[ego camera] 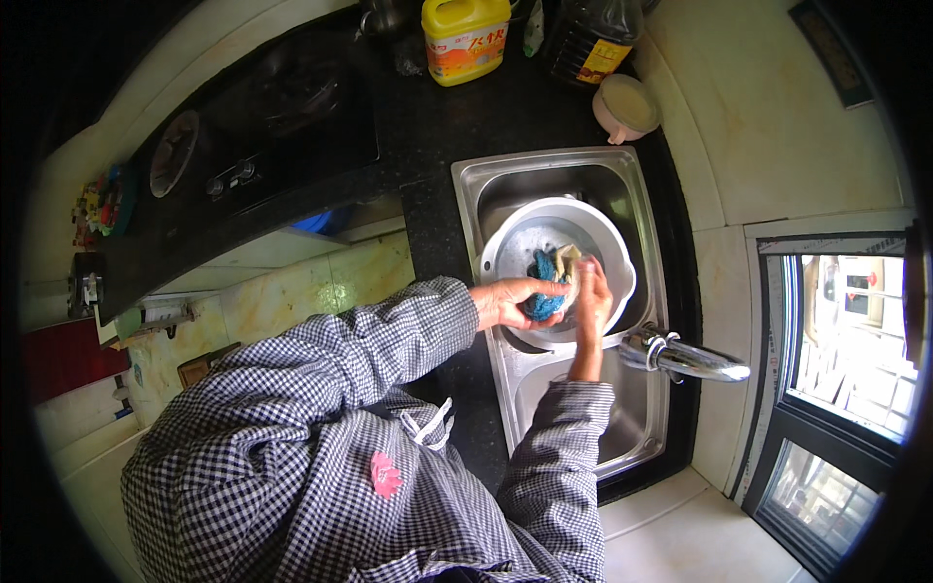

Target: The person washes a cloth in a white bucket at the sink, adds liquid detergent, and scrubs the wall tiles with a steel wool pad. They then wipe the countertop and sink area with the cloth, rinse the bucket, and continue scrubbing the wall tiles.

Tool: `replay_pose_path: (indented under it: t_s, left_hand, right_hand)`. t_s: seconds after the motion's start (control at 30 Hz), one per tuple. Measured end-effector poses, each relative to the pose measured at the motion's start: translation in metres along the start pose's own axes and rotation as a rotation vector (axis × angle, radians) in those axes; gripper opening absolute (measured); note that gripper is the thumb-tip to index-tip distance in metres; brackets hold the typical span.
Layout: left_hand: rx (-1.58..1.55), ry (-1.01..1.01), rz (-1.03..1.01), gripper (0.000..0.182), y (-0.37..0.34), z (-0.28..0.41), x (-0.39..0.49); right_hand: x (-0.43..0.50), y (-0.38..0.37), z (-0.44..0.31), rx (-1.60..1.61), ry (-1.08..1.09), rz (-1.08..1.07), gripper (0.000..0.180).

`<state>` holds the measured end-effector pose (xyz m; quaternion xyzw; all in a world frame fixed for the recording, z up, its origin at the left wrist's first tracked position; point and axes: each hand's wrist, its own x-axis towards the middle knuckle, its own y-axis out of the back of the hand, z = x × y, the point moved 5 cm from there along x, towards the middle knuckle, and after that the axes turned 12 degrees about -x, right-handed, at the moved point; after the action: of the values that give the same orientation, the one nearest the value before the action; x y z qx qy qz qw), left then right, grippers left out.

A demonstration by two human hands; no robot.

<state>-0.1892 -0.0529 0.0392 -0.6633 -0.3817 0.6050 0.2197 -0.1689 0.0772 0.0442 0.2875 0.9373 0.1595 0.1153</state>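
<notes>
A white plastic basin [498,255] with cloudy, sudsy water sits in the far bowl of a steel double sink. Over the water, my left hand [521,300] grips a bunched blue cloth [544,307], its thumb lying across the top. Cream-coloured fabric [567,256] is bunched against the blue one, and I cannot tell whether they are one piece. My right hand [594,295] closes on the cream part from the right, its fingers slightly blurred. The two hands nearly meet, and parts of the fabric are hidden behind the fingers.
A chrome faucet [692,357] stands right of my right wrist, by the near sink bowl [634,415]. Behind the sink are a yellow detergent jug [466,44], a dark bottle [594,44] and a lidded pink container [625,109]. A black cooktop [291,138] lies left.
</notes>
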Motion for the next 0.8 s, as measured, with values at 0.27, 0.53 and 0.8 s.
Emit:
replay_pose_path:
  t_s: [0.27,0.53,0.8]
  left_hand:
    - [-0.774,0.276,-0.456,0.046,-0.052,-0.042,-0.013]
    - [-0.399,0.405,-0.299,0.039,-0.032,-0.035,-0.008]
    - [0.469,-0.083,0.140,0.010,0.012,-0.013,0.036]
  right_hand:
    - [-0.021,-0.034,0.007,1.272,-0.004,-0.455,0.073]
    - [0.013,-0.021,0.001,0.920,-0.199,-0.519,0.021]
    - [0.037,-0.013,0.013,-0.254,-0.215,-0.136,0.032]
